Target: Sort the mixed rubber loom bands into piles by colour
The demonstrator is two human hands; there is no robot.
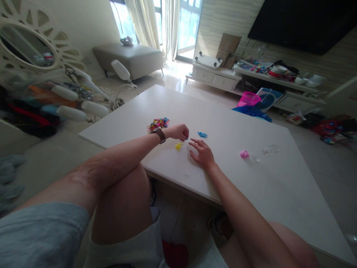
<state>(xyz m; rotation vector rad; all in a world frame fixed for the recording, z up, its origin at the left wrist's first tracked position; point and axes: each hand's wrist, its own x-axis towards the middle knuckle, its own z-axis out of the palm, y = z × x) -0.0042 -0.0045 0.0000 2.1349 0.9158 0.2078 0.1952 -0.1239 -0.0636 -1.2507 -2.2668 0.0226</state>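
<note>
My left hand (182,132), with a brown-strapped watch on the wrist, is closed in a pinch low over the white table (223,178). A tiny blue piece (186,139) shows at its fingertips, too small to tell its kind. Fingers apart, my right hand (202,152) rests on the tabletop just to the right and holds nothing. Between me and the left hand lies a small yellow cluster of pieces (178,146). Beyond the right hand is a small blue cluster (202,134). A heap of multicoloured small pieces (159,123) sits behind my left wrist, partly hidden by it.
On the right of the table lie a pink object (244,154) and a clear plastic item (269,150). A white multi-armed lamp (96,108) stands close to the left edge. Past the far right edge are a pink basket (249,99) and a low cabinet (214,79).
</note>
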